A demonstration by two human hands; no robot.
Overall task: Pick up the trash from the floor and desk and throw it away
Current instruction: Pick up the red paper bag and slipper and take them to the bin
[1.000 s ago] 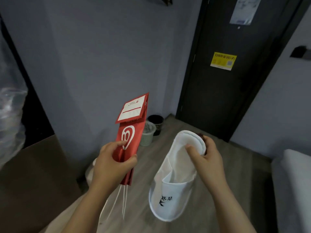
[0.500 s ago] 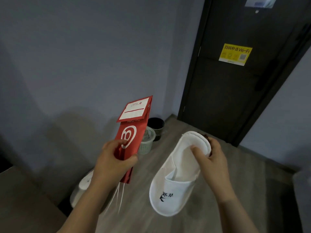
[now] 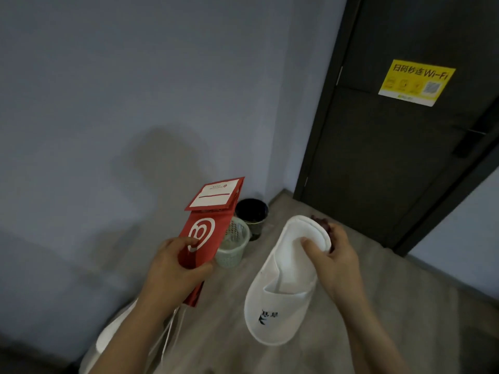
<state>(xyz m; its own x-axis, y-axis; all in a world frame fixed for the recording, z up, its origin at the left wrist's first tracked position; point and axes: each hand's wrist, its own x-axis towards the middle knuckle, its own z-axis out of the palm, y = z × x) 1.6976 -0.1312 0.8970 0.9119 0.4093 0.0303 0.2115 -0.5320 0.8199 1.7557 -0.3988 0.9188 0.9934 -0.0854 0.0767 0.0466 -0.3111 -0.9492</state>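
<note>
Head view: a flat red paper bag [image 3: 208, 233] with a white swirl logo stands upright in the left grip [image 3: 175, 268], a bare hand whose thumb and fingers curl round the bag's lower half. A white-labelled flap folds over at the bag's top, and thin white strings [image 3: 172, 327] dangle from its bottom end. To its right, a white slipper [image 3: 280, 300] hangs toe-down in the right grip [image 3: 332, 260], whose thumb presses inside the heel while the fingers wrap behind it. A small dark red thing [image 3: 321, 221] shows between those fingers and the heel, too blurred to name. Both items are held in the air above the grey wood floor [image 3: 405, 292]. Farther off, just behind the bag, a pale lattice waste basket [image 3: 232, 249] stands on the floor just beside a black bin [image 3: 252, 214], at the foot of the grey wall [image 3: 135, 103]. On the right, a dark door [image 3: 378, 157] carries a yellow Wi-Fi sticker [image 3: 415, 82]. At the near left, a white rounded object [image 3: 108, 338] lies partly hidden by the left forearm.
</note>
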